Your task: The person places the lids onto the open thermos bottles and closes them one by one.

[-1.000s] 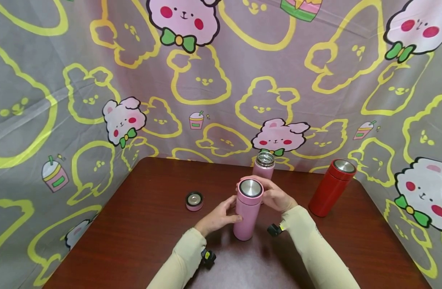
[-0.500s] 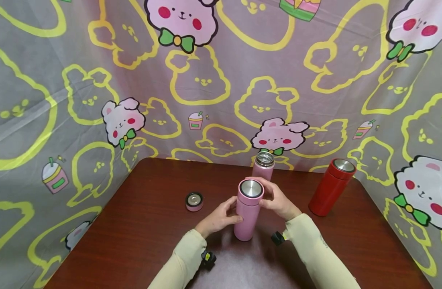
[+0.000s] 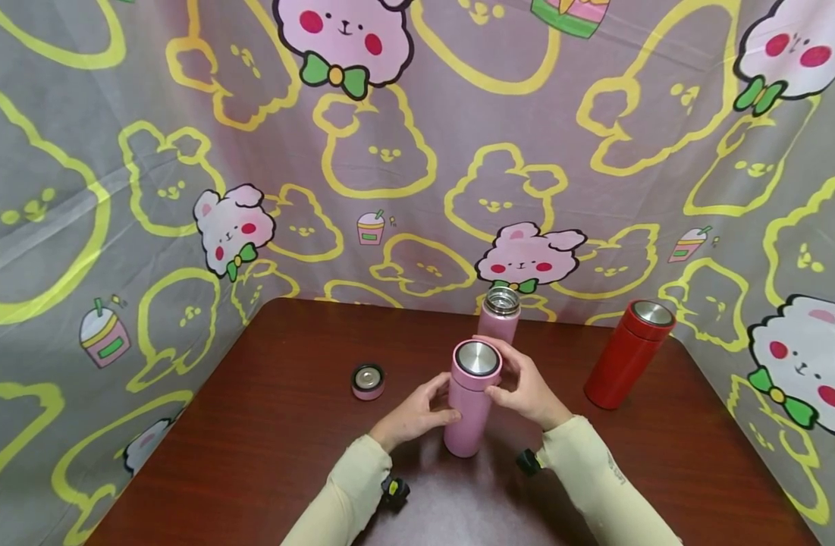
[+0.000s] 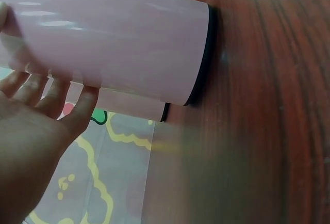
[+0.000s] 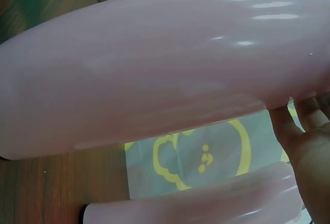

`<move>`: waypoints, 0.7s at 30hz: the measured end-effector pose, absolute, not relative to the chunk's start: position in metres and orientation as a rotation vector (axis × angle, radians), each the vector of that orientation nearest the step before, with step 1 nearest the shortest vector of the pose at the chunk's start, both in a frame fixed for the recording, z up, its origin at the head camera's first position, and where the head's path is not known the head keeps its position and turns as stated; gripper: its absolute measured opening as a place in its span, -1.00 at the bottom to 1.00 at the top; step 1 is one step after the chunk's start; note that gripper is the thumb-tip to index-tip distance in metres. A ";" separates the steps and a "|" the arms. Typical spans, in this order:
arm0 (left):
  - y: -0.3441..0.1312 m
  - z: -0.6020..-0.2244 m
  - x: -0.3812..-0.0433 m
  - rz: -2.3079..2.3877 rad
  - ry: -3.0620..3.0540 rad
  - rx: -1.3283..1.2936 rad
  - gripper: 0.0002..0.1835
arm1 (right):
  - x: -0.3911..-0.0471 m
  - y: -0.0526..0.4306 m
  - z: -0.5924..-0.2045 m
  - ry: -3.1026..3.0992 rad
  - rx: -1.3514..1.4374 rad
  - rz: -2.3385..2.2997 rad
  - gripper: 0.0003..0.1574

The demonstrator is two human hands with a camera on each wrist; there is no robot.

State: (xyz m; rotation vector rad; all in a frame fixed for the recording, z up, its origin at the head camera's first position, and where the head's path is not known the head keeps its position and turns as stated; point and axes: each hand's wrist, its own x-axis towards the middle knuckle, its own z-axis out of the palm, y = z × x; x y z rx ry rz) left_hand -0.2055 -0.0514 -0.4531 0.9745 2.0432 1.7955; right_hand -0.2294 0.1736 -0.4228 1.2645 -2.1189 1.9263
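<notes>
A pink thermos flask with a steel-topped lid stands upright near the middle of the table, in front of me. My left hand grips its body from the left, thumb in front and fingers behind. From the right, my right hand holds the lid, with the thumb at its lower front and the fingers partly hidden behind it. In the left wrist view the flask's dark base edge is right at the tabletop. The right wrist view has the flask body across it, with fingertips against its side.
Behind stands a second pink thermos with its mouth uncovered. A loose pink lid lies underside up on the left of the brown table. A red thermos is at the right. Patterned cloth surrounds the table.
My right hand has shifted round the lid toward me, bringing its thumb to the lid's front. The left hand and the flask have stayed nearly in place.
</notes>
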 end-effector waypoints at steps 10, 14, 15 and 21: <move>-0.052 -0.452 -0.204 1.792 2.006 0.981 -0.36 | -0.227 0.176 -0.422 -2.161 1.252 1.909 -0.16; -0.050 -0.451 -0.204 1.798 2.007 0.993 -0.36 | -0.227 0.178 -0.421 -2.183 1.243 1.881 -0.16; -0.050 -0.451 -0.203 1.802 2.006 0.990 -0.36 | -0.227 0.178 -0.420 -2.187 1.244 1.875 -0.16; -0.046 -0.450 -0.202 1.805 2.026 0.994 -0.33 | -0.225 0.179 -0.418 -2.208 1.245 1.865 -0.17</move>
